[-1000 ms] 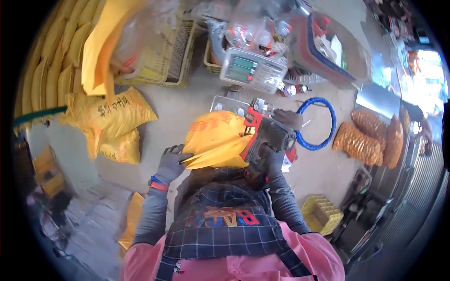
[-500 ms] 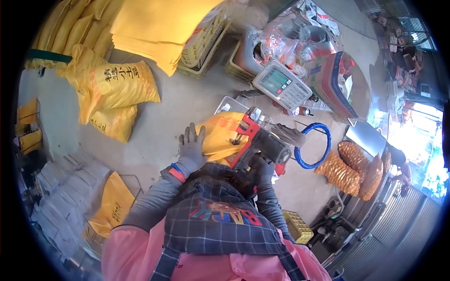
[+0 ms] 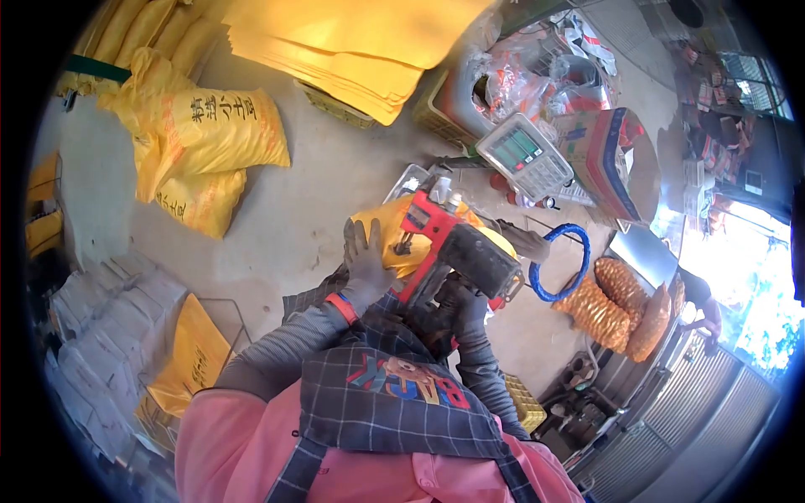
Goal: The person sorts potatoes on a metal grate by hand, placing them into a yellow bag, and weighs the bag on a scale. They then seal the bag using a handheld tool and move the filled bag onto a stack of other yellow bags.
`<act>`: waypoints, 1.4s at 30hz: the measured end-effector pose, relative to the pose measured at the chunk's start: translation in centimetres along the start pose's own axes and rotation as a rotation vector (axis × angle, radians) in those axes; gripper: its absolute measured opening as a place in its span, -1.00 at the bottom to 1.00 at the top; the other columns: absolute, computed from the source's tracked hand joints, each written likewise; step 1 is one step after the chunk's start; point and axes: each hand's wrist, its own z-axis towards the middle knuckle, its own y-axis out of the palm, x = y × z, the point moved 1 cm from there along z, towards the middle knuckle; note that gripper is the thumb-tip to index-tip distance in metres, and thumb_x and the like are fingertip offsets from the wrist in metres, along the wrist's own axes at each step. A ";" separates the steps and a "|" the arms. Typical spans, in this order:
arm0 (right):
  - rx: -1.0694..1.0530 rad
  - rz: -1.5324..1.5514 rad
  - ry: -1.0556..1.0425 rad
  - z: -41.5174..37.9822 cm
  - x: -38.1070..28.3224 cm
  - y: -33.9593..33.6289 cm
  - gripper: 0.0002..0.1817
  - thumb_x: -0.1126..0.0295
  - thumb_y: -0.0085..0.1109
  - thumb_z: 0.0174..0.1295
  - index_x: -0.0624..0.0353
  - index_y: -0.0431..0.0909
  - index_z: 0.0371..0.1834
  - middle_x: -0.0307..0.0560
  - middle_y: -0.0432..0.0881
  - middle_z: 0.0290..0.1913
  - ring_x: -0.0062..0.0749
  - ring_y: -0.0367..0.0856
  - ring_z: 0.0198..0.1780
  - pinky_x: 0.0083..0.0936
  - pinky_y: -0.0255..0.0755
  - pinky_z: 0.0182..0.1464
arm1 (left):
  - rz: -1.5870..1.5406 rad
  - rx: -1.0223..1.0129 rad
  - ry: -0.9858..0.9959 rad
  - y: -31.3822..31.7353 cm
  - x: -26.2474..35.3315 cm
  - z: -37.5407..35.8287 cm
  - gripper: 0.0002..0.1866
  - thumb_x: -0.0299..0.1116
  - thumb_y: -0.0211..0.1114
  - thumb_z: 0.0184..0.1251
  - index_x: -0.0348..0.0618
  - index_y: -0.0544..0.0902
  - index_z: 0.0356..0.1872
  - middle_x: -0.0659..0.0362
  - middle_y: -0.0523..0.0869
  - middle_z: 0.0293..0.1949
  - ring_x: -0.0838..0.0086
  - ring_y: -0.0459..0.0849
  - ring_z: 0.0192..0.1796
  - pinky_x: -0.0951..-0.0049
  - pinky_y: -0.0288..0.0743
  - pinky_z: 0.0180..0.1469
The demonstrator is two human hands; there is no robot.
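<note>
My left hand (image 3: 366, 270), in a grey glove, lies with fingers spread on the near left side of a yellow sack (image 3: 390, 237). My right hand (image 3: 461, 303), also gloved, is wrapped round the handle of a red and black power tool (image 3: 432, 243), partly hidden by its body. The tool lies across the sack's top. Beneath and behind the sack, part of a metal scale platform (image 3: 408, 183) shows. The scale display (image 3: 526, 156) stands beyond it, tilted.
Filled yellow sacks (image 3: 214, 138) lie at the left. A stack of flat yellow sacks (image 3: 335, 50) is at the top. A blue ring (image 3: 560, 262) stands right of the tool, near mesh bags of produce (image 3: 597, 310). A carton (image 3: 599, 159) is behind the display. Another person's arm (image 3: 707, 314) shows at the right.
The view has shifted slightly. My left hand has moved from the sack's left edge further onto it, and the tool appears larger and turned more sideways. My right hand keeps its hold.
</note>
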 end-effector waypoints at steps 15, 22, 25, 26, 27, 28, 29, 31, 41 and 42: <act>-0.721 -0.257 -0.144 1.0 -4.9 5.5 -0.97 0.54 0.31 0.02 0.20 0.67 -0.45 -0.11 0.63 -0.30 -0.28 0.64 -0.21 -0.45 0.51 -0.17 | 0.065 0.282 -0.103 4.8 -19.0 0.8 -0.28 -0.31 0.35 0.27 -0.17 0.27 0.44 -0.16 0.26 0.41 0.07 0.39 0.36 0.28 0.41 0.28; -0.737 -0.688 -0.660 -2.4 -9.3 -3.3 -0.64 0.55 0.30 0.07 0.20 0.63 -0.01 -0.06 0.64 -0.04 -0.24 0.61 0.04 -0.36 0.52 0.06 | -0.253 -0.009 -0.087 13.9 -13.9 1.7 -0.55 -0.30 0.32 0.34 -0.21 0.49 0.20 0.01 0.55 0.11 0.27 0.58 0.09 0.33 0.52 0.10; -0.477 -0.687 -0.617 -4.2 -11.3 -11.2 -0.58 0.51 0.30 0.08 0.21 0.60 0.08 -0.06 0.63 0.02 -0.25 0.59 0.08 -0.35 0.51 0.08 | -0.526 -0.045 -0.197 12.9 -14.6 4.9 -0.65 -0.29 0.31 0.37 -0.22 0.59 0.10 0.08 0.68 -0.02 0.35 0.66 -0.03 0.35 0.56 0.02; -0.372 -0.689 -0.616 -4.8 -12.0 -14.2 -0.56 0.50 0.30 0.08 0.21 0.58 0.10 -0.06 0.62 0.04 -0.26 0.59 0.09 -0.34 0.50 0.09 | -0.638 -0.071 -0.196 12.5 -14.9 5.4 -0.67 -0.29 0.30 0.38 -0.22 0.62 0.07 0.11 0.72 -0.06 0.38 0.69 -0.06 0.35 0.57 0.00; -0.255 -0.694 -0.613 -5.4 -12.7 -17.4 -0.53 0.49 0.30 0.08 0.22 0.57 0.13 -0.06 0.62 0.06 -0.26 0.58 0.10 -0.34 0.50 0.10 | -0.757 0.165 0.311 15.0 -17.8 6.8 -0.81 -0.33 0.28 0.39 -0.24 0.70 -0.18 0.14 0.76 -0.18 0.38 0.71 -0.24 0.35 0.58 -0.18; -0.128 -0.689 -0.594 -5.6 -13.3 -20.6 -0.51 0.48 0.30 0.08 0.22 0.56 0.16 -0.06 0.62 0.08 -0.27 0.58 0.11 -0.33 0.50 0.11 | -0.339 0.044 0.520 8.3 -10.2 4.3 -0.84 -0.36 0.29 0.35 -0.24 0.70 -0.23 0.17 0.75 -0.17 0.42 0.69 -0.26 0.35 0.58 -0.09; 0.006 -0.667 -0.559 -5.7 -13.7 -23.8 -0.49 0.47 0.30 0.09 0.22 0.55 0.19 -0.06 0.61 0.10 -0.28 0.57 0.12 -0.33 0.49 0.12 | -0.460 -0.130 0.162 5.4 -6.3 1.8 -0.81 -0.40 0.31 0.30 -0.25 0.68 -0.14 0.16 0.74 -0.15 0.42 0.66 -0.07 0.37 0.47 0.21; 0.287 -0.558 -0.450 -3.8 -13.9 -29.6 -0.52 0.47 0.31 0.09 0.22 0.56 0.15 -0.11 0.64 0.00 -0.30 0.60 0.03 -0.37 0.53 0.05 | -0.720 -0.069 0.086 5.4 -7.7 -0.9 -0.53 -0.39 0.29 0.30 -0.39 0.52 0.19 0.11 0.65 0.03 0.39 0.52 0.19 0.35 0.18 0.45; 0.724 0.169 0.025 23.0 -4.1 -52.9 -0.47 0.29 0.42 0.07 0.23 0.55 0.12 -0.07 0.68 -0.07 -0.29 0.67 -0.10 -0.42 0.57 -0.05 | -0.779 0.502 -0.903 8.0 -16.1 -16.7 -0.39 -0.16 0.28 0.34 0.06 0.36 0.41 0.36 0.45 -0.33 0.59 0.43 -0.34 0.42 0.33 -0.28; 0.811 -0.065 -0.047 25.7 -0.8 -54.3 -0.39 0.24 0.43 0.06 0.24 0.50 0.19 -0.03 0.63 0.04 -0.24 0.61 0.04 -0.38 0.50 0.09 | -0.778 0.480 -0.930 8.6 -15.6 -17.3 -0.40 -0.17 0.28 0.34 0.08 0.38 0.39 0.40 0.37 -0.43 0.64 0.34 -0.45 0.45 0.24 -0.38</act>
